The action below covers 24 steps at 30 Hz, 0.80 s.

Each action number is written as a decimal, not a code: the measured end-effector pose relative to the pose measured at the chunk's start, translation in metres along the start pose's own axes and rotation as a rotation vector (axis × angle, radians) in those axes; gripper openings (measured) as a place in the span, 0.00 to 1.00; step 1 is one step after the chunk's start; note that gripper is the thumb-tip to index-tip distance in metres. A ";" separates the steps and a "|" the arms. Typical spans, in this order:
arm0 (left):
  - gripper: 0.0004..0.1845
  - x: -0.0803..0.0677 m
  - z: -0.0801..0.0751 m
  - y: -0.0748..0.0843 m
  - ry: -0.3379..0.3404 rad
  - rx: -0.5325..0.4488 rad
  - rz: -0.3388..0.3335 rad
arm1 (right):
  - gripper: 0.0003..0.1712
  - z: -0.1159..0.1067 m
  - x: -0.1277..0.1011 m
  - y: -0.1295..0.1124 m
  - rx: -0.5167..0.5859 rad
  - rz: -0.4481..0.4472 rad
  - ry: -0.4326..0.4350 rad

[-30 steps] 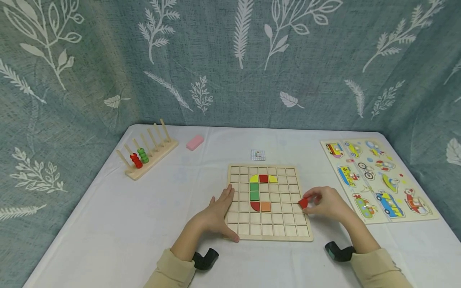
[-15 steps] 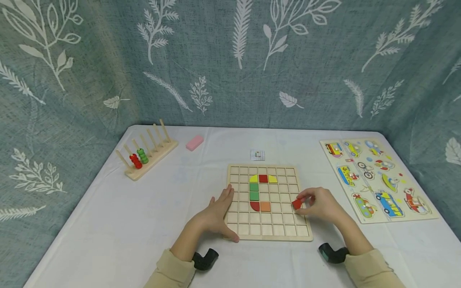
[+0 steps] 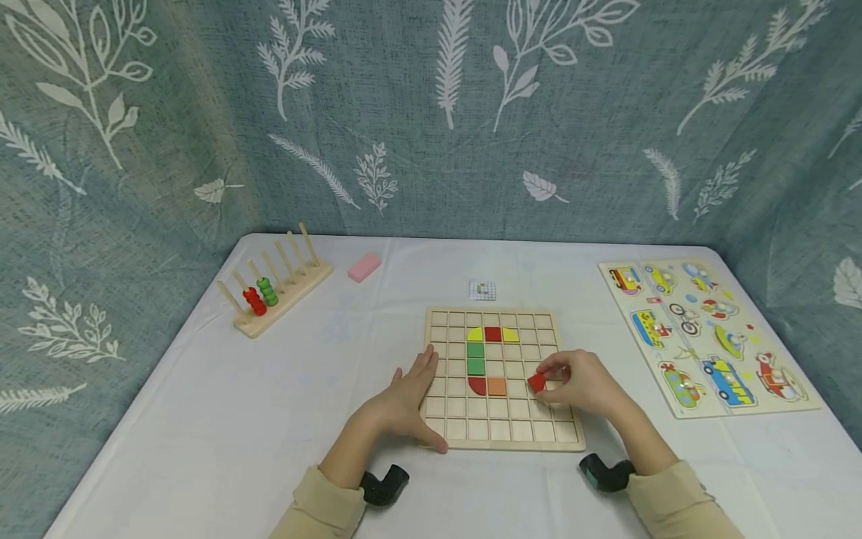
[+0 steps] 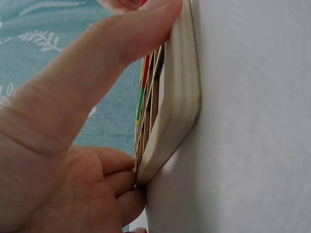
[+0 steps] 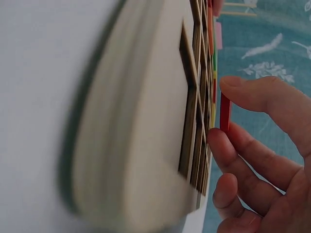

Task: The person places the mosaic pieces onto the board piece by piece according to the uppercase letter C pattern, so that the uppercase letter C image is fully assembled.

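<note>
A wooden grid board (image 3: 501,442) lies on the white table, with yellow, red, green and orange tiles (image 3: 486,359) set in its cells. My left hand (image 3: 404,400) rests on the board's left edge, thumb along the front left corner (image 4: 180,111), fingers fairly straight. My right hand (image 3: 579,385) hovers over the board's right part and pinches a small red tile (image 3: 536,383) (image 5: 225,114) between thumb and fingers, just right of the orange tile (image 3: 497,386).
A peg rack with red and green rings (image 3: 269,288) stands at the back left, a pink block (image 3: 364,266) beside it. A small patterned card (image 3: 482,290) lies behind the board. A vehicle puzzle board (image 3: 703,333) lies to the right.
My right hand has carried the red tile leftward from the board's right edge toward the orange tile. The left hand has stayed still.
</note>
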<state>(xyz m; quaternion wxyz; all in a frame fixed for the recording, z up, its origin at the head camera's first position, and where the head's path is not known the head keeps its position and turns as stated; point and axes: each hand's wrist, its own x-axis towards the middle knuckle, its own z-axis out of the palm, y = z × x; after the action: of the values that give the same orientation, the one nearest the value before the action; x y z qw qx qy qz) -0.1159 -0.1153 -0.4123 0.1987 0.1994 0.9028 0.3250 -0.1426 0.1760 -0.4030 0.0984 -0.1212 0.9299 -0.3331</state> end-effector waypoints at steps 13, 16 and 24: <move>0.71 0.000 0.000 0.000 0.010 -0.003 0.000 | 0.16 0.010 0.006 -0.010 0.002 -0.008 -0.003; 0.71 0.000 0.000 0.000 0.010 0.001 0.001 | 0.17 0.012 0.008 -0.011 -0.003 -0.005 -0.004; 0.71 0.000 0.000 0.000 0.005 0.000 0.003 | 0.17 0.015 0.010 -0.015 -0.008 -0.001 -0.008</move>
<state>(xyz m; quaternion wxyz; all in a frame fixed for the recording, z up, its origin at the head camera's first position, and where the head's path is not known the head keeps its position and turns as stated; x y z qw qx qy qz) -0.1156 -0.1153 -0.4120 0.1959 0.1996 0.9031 0.3259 -0.1458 0.1526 -0.4057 0.1015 -0.1236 0.9307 -0.3291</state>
